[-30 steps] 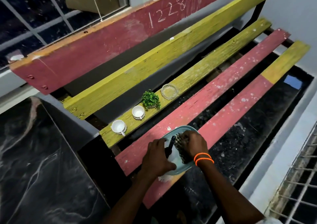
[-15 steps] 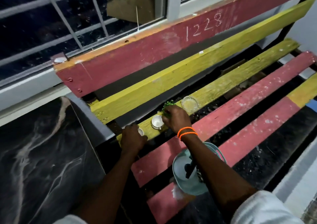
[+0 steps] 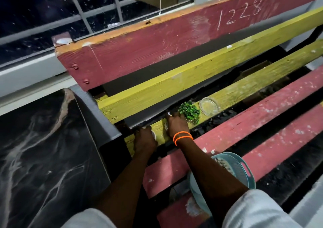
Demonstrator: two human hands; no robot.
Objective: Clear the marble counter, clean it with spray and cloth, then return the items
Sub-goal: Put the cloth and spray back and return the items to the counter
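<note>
On the bench slat (image 3: 244,89), my left hand (image 3: 144,137) lies left of my right hand (image 3: 175,124); plant (image 3: 189,111) then glass dish (image 3: 208,106) follow rightward. The counter (image 3: 43,149) lies left.

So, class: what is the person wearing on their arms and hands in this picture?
Both forearms are bare below short, pale grey-white sleeves: the left sleeve and the right sleeve. The right wrist carries two bright orange beaded bracelets. No gloves, rings or watch show on the left hand or the right hand.
</note>
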